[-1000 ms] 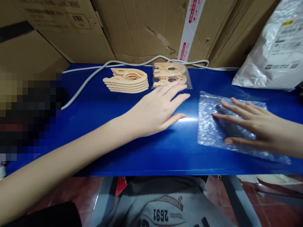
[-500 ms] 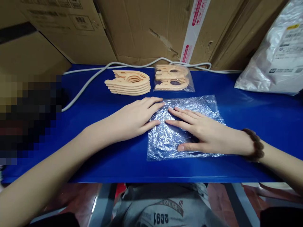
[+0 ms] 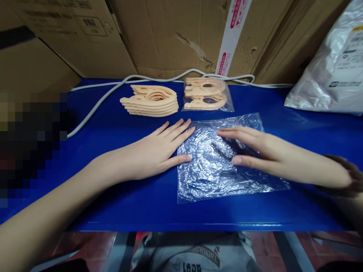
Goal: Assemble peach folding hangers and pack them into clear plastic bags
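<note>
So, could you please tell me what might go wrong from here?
The thin, wrinkled clear plastic could slide or crease, since only the fingertips of the left hand lie over its left edge, while the right hand is over its other side. The unbagged stack of cream pieces sits just beyond the left hand, so a careless sweep might topple it.

A thick, dark-brown band point(image 3: 356, 177) circles the right wrist point(image 3: 336, 172). At the near edge, the grey garment point(image 3: 167, 251) carries dark, arched lettering point(image 3: 207, 254) above partly cut-off digits point(image 3: 193, 268).
</note>
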Demonstrator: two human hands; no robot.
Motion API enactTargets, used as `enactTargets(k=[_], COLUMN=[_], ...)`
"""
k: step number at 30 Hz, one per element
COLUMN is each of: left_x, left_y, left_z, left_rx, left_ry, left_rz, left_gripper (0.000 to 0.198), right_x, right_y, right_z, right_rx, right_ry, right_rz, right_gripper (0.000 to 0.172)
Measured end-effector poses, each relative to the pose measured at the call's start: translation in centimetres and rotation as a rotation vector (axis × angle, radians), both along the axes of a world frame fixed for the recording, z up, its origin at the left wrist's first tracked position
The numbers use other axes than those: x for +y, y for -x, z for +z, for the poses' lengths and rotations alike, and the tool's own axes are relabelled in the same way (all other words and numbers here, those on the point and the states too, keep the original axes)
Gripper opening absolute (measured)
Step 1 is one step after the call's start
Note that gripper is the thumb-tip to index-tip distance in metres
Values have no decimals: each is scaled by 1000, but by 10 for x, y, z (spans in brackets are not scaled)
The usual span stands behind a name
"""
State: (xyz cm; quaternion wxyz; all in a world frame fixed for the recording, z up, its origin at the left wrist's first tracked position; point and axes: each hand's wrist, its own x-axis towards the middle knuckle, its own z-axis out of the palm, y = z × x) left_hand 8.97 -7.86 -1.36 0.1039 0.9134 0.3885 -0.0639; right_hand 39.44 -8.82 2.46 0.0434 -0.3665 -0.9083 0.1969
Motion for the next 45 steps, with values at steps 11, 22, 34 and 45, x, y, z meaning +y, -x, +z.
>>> enactTargets(k=[11, 22, 34, 45], left_x=[2, 4, 5, 1], left_y=[3, 5, 11, 24], left_z=[-5, -3, -1, 2], left_rx=[-66, -118, -48, -12], left_ry=[2, 63, 68, 91], left_rz=[-2, -63, 15, 4], left_gripper=[98, 122, 120, 139], right_x=[19, 10, 17, 4], right_y=[-42, -28, -22, -24], right_z=[-4, 10, -9, -8], right_rx=[-384, -245, 44, -72], right_ry=[-330, 36, -93, -26], right_rz=[-242, -204, 173, 156], right_gripper=[31, 57, 61, 101])
